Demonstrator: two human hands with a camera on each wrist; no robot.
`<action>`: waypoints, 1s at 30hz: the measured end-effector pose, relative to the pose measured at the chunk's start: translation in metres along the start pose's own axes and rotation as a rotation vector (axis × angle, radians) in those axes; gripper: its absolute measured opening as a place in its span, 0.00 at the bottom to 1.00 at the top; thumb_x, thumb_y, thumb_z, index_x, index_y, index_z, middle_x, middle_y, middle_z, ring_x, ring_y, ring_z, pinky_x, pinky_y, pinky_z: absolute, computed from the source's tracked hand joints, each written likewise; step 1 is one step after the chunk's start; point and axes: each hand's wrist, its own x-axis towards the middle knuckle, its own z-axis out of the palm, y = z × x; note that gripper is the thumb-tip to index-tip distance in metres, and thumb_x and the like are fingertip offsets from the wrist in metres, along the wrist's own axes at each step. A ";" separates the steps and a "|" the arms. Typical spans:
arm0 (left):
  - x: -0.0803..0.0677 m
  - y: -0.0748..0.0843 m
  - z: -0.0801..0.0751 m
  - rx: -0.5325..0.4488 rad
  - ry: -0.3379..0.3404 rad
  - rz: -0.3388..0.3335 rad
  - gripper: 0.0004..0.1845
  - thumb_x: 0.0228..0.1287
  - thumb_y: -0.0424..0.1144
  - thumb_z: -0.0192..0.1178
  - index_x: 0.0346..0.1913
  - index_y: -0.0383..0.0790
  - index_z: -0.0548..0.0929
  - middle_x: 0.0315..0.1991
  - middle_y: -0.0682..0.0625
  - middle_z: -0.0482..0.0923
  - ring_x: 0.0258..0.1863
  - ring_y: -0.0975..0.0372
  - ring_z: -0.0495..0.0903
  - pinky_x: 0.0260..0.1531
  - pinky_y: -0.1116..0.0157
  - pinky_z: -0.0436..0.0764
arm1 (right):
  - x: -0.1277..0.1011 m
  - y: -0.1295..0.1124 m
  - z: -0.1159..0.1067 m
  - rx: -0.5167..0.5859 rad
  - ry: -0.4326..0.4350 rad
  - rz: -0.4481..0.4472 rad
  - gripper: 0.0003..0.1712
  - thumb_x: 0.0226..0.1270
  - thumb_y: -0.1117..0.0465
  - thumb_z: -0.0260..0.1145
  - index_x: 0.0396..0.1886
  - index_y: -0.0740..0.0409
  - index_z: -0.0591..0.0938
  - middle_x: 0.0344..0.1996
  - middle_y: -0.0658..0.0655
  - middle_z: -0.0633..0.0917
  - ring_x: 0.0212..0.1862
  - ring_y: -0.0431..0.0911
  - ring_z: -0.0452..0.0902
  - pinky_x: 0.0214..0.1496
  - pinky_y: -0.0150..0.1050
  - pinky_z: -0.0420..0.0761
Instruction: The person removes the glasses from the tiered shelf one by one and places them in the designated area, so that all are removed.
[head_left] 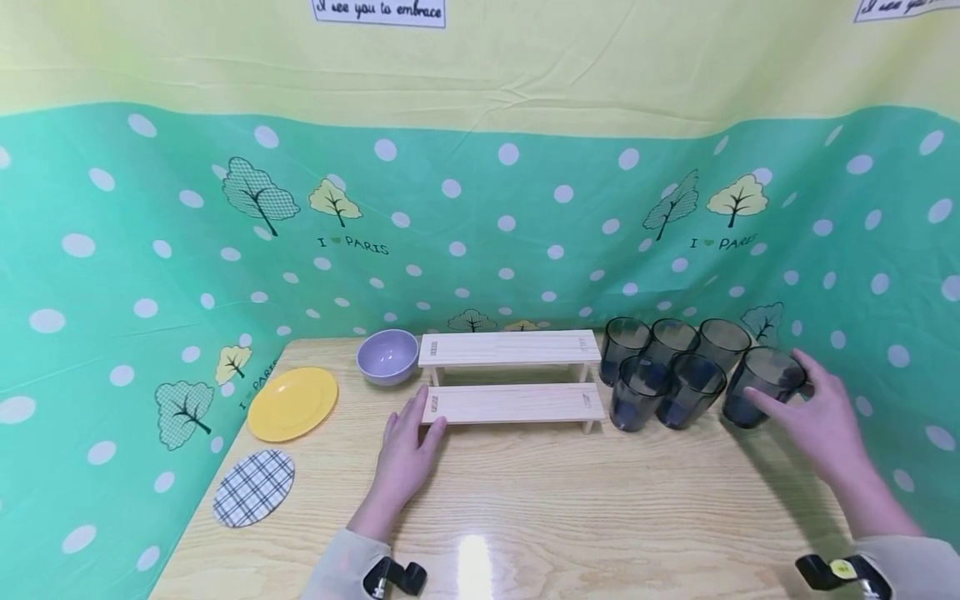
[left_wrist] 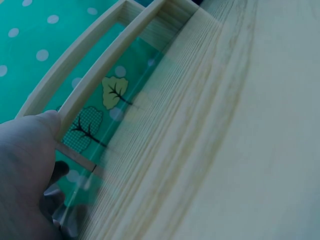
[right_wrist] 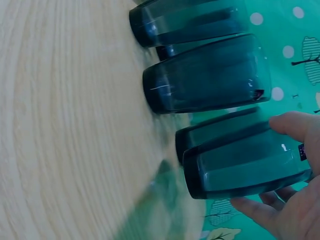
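My right hand holds a dark tinted drinking glass at the right end of a group, thumb on its near side and fingers round the far side. In the right wrist view, the held glass overlaps another behind it. The other dark glasses stand upright in two rows just left of it. A pale wooden two-tier rack stands in the middle. At the left end of its lower board is my left hand, thumb at the front edge; in the left wrist view that thumb meets the wood.
Left of the rack sits a purple bowl. A yellow plate and a checked round mat lie along the table's left side. A green dotted cloth rises behind the table and on both sides.
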 end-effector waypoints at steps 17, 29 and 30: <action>0.000 -0.001 0.000 -0.005 -0.003 -0.002 0.39 0.88 0.52 0.57 0.90 0.41 0.56 0.86 0.37 0.60 0.86 0.42 0.56 0.87 0.41 0.39 | 0.005 0.008 0.025 0.032 0.002 -0.009 0.63 0.78 0.39 0.72 0.93 0.55 0.44 0.82 0.86 0.47 0.76 0.88 0.49 0.67 0.89 0.60; 0.000 -0.002 0.000 -0.005 0.003 0.005 0.39 0.88 0.53 0.56 0.90 0.41 0.56 0.86 0.38 0.59 0.86 0.42 0.57 0.87 0.41 0.40 | 0.007 0.011 0.031 0.068 -0.005 -0.026 0.62 0.79 0.40 0.73 0.93 0.55 0.44 0.87 0.79 0.42 0.82 0.84 0.40 0.71 0.89 0.54; 0.000 -0.002 0.000 -0.004 0.005 0.008 0.39 0.88 0.53 0.56 0.90 0.40 0.56 0.86 0.37 0.59 0.86 0.42 0.57 0.87 0.40 0.40 | 0.007 0.011 0.031 0.065 -0.008 -0.026 0.62 0.79 0.40 0.72 0.93 0.55 0.44 0.87 0.78 0.42 0.82 0.84 0.40 0.71 0.89 0.54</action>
